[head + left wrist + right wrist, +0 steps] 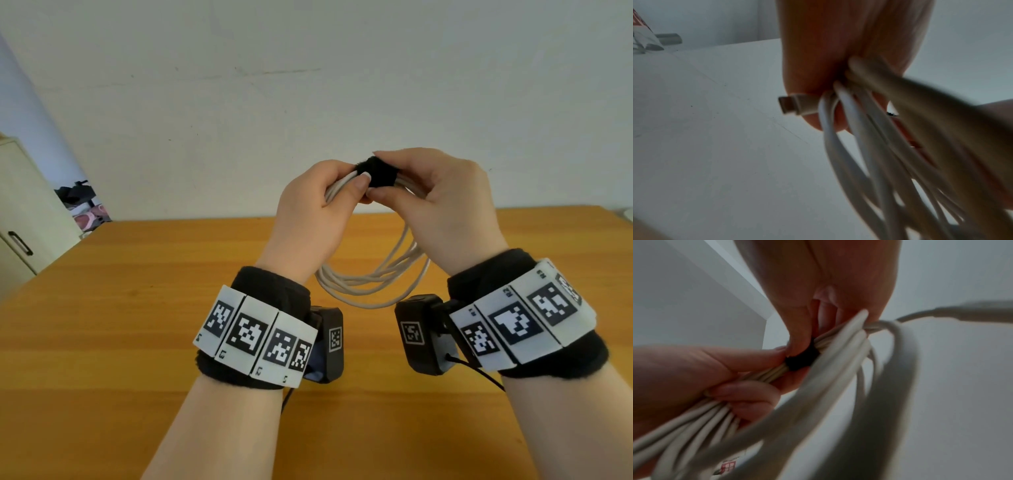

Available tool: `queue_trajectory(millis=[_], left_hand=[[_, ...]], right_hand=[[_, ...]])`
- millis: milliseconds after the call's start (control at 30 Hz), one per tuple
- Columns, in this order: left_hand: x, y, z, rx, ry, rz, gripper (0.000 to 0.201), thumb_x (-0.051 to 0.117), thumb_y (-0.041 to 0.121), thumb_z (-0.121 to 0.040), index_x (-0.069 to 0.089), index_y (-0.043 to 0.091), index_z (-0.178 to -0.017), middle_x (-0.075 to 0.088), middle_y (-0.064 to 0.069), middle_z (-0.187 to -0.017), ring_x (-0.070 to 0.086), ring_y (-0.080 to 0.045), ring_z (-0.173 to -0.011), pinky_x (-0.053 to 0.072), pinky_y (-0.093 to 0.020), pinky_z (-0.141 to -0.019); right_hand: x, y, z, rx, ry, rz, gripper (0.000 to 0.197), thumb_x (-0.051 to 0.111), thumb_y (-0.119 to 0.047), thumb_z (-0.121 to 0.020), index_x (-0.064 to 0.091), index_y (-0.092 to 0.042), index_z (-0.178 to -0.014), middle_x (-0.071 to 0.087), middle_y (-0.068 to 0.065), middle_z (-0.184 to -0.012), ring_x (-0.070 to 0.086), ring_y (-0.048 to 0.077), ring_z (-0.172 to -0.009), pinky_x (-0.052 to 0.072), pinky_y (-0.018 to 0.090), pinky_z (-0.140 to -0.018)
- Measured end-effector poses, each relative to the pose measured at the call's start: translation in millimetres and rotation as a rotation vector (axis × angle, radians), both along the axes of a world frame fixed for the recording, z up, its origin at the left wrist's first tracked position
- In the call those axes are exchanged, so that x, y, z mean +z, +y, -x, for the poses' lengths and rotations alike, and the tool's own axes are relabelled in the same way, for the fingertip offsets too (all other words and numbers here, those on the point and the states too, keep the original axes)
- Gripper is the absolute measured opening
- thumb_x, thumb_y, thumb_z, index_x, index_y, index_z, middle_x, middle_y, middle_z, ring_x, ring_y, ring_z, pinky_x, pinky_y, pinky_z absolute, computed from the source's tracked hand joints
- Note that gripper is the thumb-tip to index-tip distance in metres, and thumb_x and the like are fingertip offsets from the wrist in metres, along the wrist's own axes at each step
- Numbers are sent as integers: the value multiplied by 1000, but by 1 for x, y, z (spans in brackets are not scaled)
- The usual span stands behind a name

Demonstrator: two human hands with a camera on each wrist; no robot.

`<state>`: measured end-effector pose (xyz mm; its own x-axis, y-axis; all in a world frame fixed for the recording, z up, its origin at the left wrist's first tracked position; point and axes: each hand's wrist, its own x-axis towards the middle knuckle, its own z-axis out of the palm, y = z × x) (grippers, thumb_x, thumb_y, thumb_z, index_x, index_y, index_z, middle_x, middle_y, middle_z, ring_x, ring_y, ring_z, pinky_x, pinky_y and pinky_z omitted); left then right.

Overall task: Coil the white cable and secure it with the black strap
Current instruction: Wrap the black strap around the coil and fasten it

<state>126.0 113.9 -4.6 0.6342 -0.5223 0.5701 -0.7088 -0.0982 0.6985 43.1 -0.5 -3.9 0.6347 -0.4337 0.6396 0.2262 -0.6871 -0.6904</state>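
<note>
The white cable point(373, 277) hangs in several loops above the wooden table, held up between both hands. A black strap point(381, 174) is wrapped around the top of the bundle. My left hand point(318, 202) grips the loops just left of the strap, thumb on the strands. My right hand point(435, 198) pinches the strap with thumb and fingers curled over it. In the right wrist view the black strap point(800, 359) sits on the white cable point(840, 345) between fingertips. The left wrist view shows the cable point(863, 133) with a connector plug point(795, 105) poking out beside my fingers.
The wooden table point(137, 325) spreads below the hands. A pale cabinet point(20, 205) stands at the left, with dark and pink items point(84, 205) on the floor behind it. A white wall fills the background.
</note>
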Motion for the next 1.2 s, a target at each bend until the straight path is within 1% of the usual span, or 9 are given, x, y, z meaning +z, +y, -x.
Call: queue_trajectory(millis=[133,267,400,533,633,733,833,933,1200], left_hand=[[0,1,2,-39,43,1,19,48,23,-96,65,18,-104,63,17,-74,51,15,-57,36,-4,-57],[-1,-1,5,-40,160,96,25,50,24,-95,57,18,-119,67,5,-95,53,2,-64,42,-15,-67],[1,1,6,-49,259,54,27,45,27,-97,58,12,-115,57,7,-78,52,-4,-62,50,-21,-61],[0,0,3,23,270,147,26,41,26,-99,58,8,-108,46,6,-72,44,-11,-59,44,-35,-64],[0,3,-2,69,373,261,22,40,25,-99,55,12,-107,43,6,-74,41,-9,-60,41,-27,-58],[-1,6,-6,68,395,294,22,40,26,-99,55,12,-108,43,5,-75,40,-9,-61,40,-22,-56],[0,7,-8,51,433,314,21,41,25,-99,56,14,-107,42,5,-75,40,-9,-62,39,-22,-56],[0,7,-8,37,463,336,20,41,25,-99,57,15,-106,42,4,-74,39,-8,-59,38,-21,-54],[0,6,-8,38,476,346,19,40,25,-99,56,16,-105,40,4,-74,37,-7,-57,38,-20,-53]], right_hand=[[-1,0,-1,-21,-19,-23,30,71,-11,-78,69,-15,-108,64,-20,-87,62,-13,-81,46,3,-79],[-2,-2,-2,-59,-72,-105,34,69,-11,-80,66,-15,-114,65,-13,-96,63,-5,-90,47,6,-85],[0,-6,0,-145,-140,-231,40,70,-17,-80,61,-19,-120,65,-11,-100,64,3,-97,49,13,-86],[0,-7,1,-103,20,-269,43,66,-28,-85,54,-18,-125,66,-6,-100,63,5,-94,50,12,-76],[-2,-10,-2,-107,143,-207,33,55,-31,-91,59,-14,-119,65,-1,-99,60,10,-86,47,18,-71],[-2,-12,-2,-113,172,-173,36,40,-27,-98,63,1,-100,64,21,-92,57,33,-80,49,42,-74],[0,-14,1,-123,206,-208,28,40,-15,-98,67,-10,-99,66,15,-94,59,17,-75,49,29,-72],[-3,-16,1,-64,246,-285,21,49,-9,-94,67,-19,-92,71,12,-87,67,18,-74,57,39,-80],[-3,-19,3,131,185,-611,16,55,-2,-90,64,2,-103,70,18,-91,71,25,-79,60,30,-74]])
